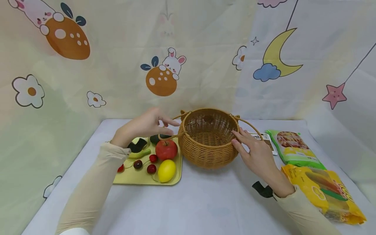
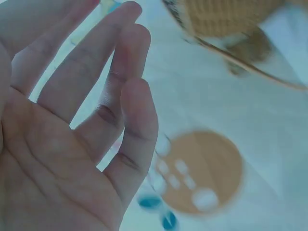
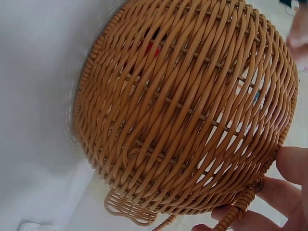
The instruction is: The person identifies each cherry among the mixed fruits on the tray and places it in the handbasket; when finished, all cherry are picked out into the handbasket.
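Note:
A round woven wicker basket [image 1: 207,156] stands upright at the back of the table, its mouth uncovered and a loop handle folded out on either side. My left hand [image 1: 148,125] hovers by the left handle [image 1: 173,137], thumb and fingers apart; the left wrist view shows a bare palm [image 2: 57,159] and extended fingers. On the other side my right hand [image 1: 258,155] touches the right rim with extended fingers. Close up, the right wrist view shows the basket's woven wall [image 3: 183,106], with fingers beside the rim and partly behind the handle's base [image 3: 238,209].
Left of the basket, a yellow tray [image 1: 138,181] bears a red apple-like fruit [image 1: 166,150], a lemon [image 1: 166,170], several cherries [image 1: 151,169] and a partly hidden banana [image 1: 139,153]. A green packet [image 1: 293,148] and a yellow packet [image 1: 326,192] lie at the right.

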`<state>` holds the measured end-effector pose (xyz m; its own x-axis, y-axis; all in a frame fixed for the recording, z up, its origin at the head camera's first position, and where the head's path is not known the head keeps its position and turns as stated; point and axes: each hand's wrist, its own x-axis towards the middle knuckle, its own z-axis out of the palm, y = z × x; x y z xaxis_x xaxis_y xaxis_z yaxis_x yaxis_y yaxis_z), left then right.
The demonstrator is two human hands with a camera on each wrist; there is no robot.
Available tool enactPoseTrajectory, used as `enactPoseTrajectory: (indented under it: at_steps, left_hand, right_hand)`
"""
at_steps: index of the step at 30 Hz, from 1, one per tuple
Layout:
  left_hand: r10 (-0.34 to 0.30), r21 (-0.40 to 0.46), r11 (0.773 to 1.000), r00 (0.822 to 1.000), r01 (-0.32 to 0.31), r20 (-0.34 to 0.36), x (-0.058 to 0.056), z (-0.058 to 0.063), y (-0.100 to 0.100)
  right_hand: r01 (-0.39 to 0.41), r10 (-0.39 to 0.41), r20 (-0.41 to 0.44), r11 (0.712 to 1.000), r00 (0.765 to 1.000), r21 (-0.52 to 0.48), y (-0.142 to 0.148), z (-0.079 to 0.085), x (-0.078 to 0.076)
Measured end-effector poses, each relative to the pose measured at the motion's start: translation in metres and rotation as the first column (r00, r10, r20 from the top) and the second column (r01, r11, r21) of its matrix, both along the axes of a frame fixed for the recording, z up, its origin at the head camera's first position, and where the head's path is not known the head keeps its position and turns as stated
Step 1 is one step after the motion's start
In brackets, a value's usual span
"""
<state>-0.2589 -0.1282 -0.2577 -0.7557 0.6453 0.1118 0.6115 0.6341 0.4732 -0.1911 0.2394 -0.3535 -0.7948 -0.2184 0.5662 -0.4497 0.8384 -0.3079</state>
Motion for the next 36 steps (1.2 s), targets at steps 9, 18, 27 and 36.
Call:
enactPoseTrajectory:
  at_steps: [9, 18, 27, 36]
  left_hand:
    - [0.243, -0.059, 0.969, 0.966, -0.239, 0.084, 0.053, -0.048, -0.098]
    - [0.386, -0.102, 0.920, 0.919, -0.378, 0.077, 0.089, -0.089, -0.158]
    - [0.440, -0.097, 0.897, 0.893, -0.431, 0.098, 0.089, -0.115, -0.171]
    - [0.464, -0.120, 0.885, 0.875, -0.450, 0.140, 0.083, -0.126, -0.163]
  right_hand:
    - [-0.005, 0.005, 0.007, 1.000, 1.000, -0.004, 0.001, -0.002, 0.000]
    - [-0.007, 0.007, -0.017, 1.000, 1.000, -0.004, 0.002, 0.000, 0.002]
    - [-0.018, 0.018, -0.021, 1.000, 1.000, 0.003, 0.001, 0.003, 0.001]
    - [-0.020, 0.020, -0.014, 1.000, 1.000, 0.006, 0.001, 0.002, 0.001]
